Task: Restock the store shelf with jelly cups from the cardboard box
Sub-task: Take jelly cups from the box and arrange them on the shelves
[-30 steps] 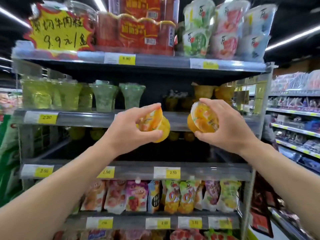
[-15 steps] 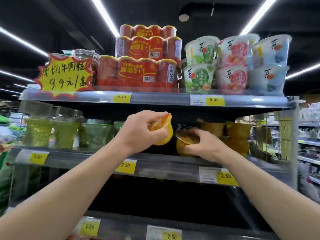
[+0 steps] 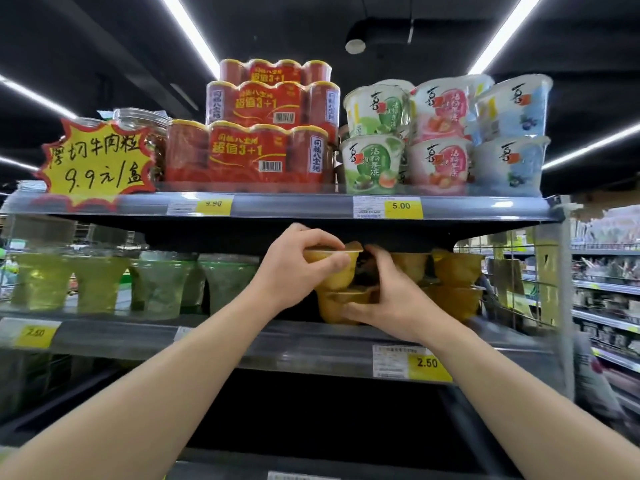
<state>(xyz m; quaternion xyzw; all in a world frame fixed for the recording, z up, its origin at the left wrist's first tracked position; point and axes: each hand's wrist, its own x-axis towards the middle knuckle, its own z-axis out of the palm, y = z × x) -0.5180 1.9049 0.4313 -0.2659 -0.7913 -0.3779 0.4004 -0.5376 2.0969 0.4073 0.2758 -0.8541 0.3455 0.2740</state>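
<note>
Two orange jelly cups are stacked on the second shelf (image 3: 311,344). My left hand (image 3: 294,268) grips the upper jelly cup (image 3: 341,268) by its rim, and it rests on the lower one. My right hand (image 3: 388,296) is wrapped around the lower jelly cup (image 3: 341,303), which stands on the shelf. More orange jelly cups (image 3: 457,285) are stacked two high just to the right. The cardboard box is out of view.
Green jelly cups (image 3: 104,282) fill the left of the same shelf. The top shelf (image 3: 311,206) hangs low over the stack and carries red can packs (image 3: 249,154) and pastel tubs (image 3: 443,140). A wire divider (image 3: 519,278) closes the right end. Another aisle lies at the right.
My right hand has set its cup down on the shelf. My left hand moved right and lowered its cup upright onto that one. The view tilted up slightly.
</note>
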